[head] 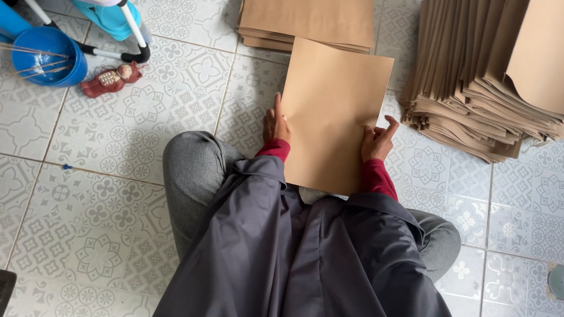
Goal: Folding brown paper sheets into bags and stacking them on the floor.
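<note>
A flat brown paper sheet or envelope lies in front of my lap on the tiled floor. My left hand rests along its left edge, fingers straight and pressed against the paper. My right hand pinches its right edge, thumb raised. Both sleeves are red under a grey garment.
A tall fanned pile of brown paper sheets sits at the right, a flatter stack straight ahead. At the far left are a blue bowl with thin sticks, a small red figurine and a blue stool with white legs.
</note>
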